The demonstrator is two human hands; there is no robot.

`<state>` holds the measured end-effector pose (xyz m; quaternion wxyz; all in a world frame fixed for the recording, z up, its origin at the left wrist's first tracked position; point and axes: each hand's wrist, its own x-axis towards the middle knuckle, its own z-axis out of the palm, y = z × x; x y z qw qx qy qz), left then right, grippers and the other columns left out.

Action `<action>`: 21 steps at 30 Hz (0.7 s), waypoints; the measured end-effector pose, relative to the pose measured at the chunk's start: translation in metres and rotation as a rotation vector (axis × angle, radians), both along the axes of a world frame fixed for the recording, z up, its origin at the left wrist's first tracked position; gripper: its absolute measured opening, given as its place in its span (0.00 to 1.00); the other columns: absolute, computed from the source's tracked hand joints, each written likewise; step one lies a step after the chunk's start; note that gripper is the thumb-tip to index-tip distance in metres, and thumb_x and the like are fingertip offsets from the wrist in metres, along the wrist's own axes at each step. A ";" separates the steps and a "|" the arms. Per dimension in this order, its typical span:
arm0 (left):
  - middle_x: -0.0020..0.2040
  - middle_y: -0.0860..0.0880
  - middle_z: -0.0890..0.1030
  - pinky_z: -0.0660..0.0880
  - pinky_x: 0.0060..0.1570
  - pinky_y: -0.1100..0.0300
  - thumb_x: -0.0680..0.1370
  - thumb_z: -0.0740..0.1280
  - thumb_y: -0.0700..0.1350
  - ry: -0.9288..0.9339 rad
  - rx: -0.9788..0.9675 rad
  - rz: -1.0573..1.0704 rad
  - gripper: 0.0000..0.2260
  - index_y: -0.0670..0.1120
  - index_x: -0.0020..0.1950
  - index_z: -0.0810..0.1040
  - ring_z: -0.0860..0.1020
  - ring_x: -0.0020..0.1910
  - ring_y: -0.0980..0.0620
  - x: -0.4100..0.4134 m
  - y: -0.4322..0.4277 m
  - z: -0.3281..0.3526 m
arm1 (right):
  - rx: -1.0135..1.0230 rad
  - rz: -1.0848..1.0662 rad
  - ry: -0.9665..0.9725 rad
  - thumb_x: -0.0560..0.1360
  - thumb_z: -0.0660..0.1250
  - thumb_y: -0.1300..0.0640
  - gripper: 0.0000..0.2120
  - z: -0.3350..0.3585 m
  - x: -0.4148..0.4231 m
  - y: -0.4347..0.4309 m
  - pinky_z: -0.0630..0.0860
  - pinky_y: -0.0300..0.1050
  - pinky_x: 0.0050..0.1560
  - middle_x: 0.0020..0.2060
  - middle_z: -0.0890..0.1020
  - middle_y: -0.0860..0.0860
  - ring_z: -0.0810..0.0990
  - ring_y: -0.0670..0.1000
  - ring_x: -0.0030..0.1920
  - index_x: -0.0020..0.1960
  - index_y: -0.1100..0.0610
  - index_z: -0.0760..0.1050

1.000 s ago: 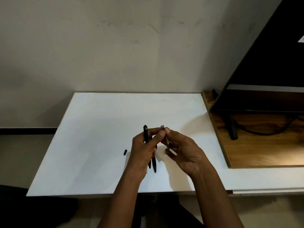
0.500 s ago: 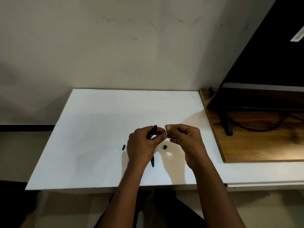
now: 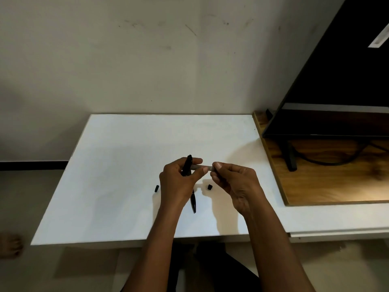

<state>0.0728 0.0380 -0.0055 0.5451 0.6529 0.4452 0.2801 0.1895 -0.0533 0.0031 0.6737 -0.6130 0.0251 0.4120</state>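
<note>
Above the white table (image 3: pixel 117 165), my left hand (image 3: pixel 179 182) grips a black pen body (image 3: pixel 187 165) that points up and away. Between both hands runs a thin grey rod (image 3: pixel 201 167), like a pen refill. My left thumb and forefinger hold its left part and my right hand (image 3: pixel 233 182) pinches its right end. Another black pen part (image 3: pixel 193 202) shows below my left hand; whether it lies on the table or is held, I cannot tell. Two small black pieces lie on the table: one (image 3: pixel 156 188) left of my left hand, one (image 3: pixel 209 187) between the hands.
A dark monitor (image 3: pixel 336 91) on a stand with a cable stands on a wooden board (image 3: pixel 328 186) at the right. A plain wall rises behind the table. A bare foot (image 3: pixel 10 245) shows on the floor at the lower left.
The hands have drawn slightly apart, and the grey rod now shows stretched between them. A small black piece appeared on the table between the hands half a second ago.
</note>
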 end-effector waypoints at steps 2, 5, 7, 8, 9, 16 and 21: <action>0.39 0.57 0.86 0.71 0.37 0.75 0.70 0.79 0.46 -0.042 -0.058 0.016 0.09 0.50 0.50 0.87 0.80 0.40 0.69 -0.001 -0.001 0.001 | 0.005 -0.010 0.044 0.72 0.75 0.65 0.05 0.000 -0.001 0.001 0.85 0.42 0.43 0.39 0.87 0.60 0.86 0.53 0.37 0.46 0.66 0.85; 0.41 0.55 0.87 0.74 0.42 0.64 0.70 0.79 0.44 -0.070 -0.081 0.047 0.10 0.51 0.51 0.85 0.82 0.42 0.65 -0.002 -0.001 0.003 | 0.031 -0.016 0.101 0.72 0.74 0.66 0.06 0.001 -0.003 0.001 0.85 0.42 0.42 0.40 0.87 0.61 0.87 0.55 0.38 0.47 0.68 0.84; 0.41 0.55 0.87 0.78 0.45 0.56 0.70 0.79 0.44 -0.060 -0.056 0.070 0.11 0.51 0.51 0.85 0.83 0.43 0.60 -0.002 -0.001 0.004 | 0.050 -0.015 0.131 0.73 0.73 0.67 0.05 0.002 -0.003 0.001 0.85 0.43 0.42 0.40 0.87 0.61 0.87 0.56 0.39 0.47 0.68 0.84; 0.41 0.54 0.87 0.80 0.47 0.51 0.70 0.79 0.45 -0.055 -0.047 0.082 0.11 0.50 0.51 0.84 0.84 0.44 0.57 -0.002 0.000 0.004 | 0.058 -0.013 0.144 0.74 0.72 0.67 0.04 0.003 -0.003 0.001 0.85 0.43 0.42 0.40 0.87 0.61 0.87 0.56 0.40 0.46 0.68 0.84; 0.41 0.54 0.87 0.80 0.49 0.48 0.70 0.79 0.45 -0.054 -0.040 0.093 0.11 0.50 0.51 0.84 0.84 0.44 0.56 -0.002 0.000 0.004 | 0.064 -0.011 0.157 0.74 0.72 0.68 0.03 0.003 -0.003 0.001 0.85 0.43 0.42 0.40 0.87 0.61 0.87 0.56 0.40 0.46 0.69 0.84; 0.39 0.56 0.86 0.81 0.48 0.43 0.68 0.81 0.46 -0.059 0.007 0.118 0.11 0.49 0.47 0.83 0.84 0.43 0.61 -0.002 0.002 0.006 | 0.074 0.008 0.204 0.75 0.69 0.72 0.04 0.005 -0.005 0.003 0.85 0.45 0.46 0.42 0.87 0.63 0.87 0.56 0.40 0.47 0.70 0.83; 0.41 0.54 0.87 0.81 0.48 0.45 0.69 0.80 0.46 -0.064 -0.023 0.114 0.11 0.48 0.48 0.84 0.83 0.42 0.63 -0.004 0.003 0.005 | 0.065 0.003 0.202 0.74 0.71 0.72 0.05 0.006 -0.004 0.002 0.85 0.44 0.45 0.41 0.87 0.62 0.87 0.55 0.39 0.48 0.69 0.83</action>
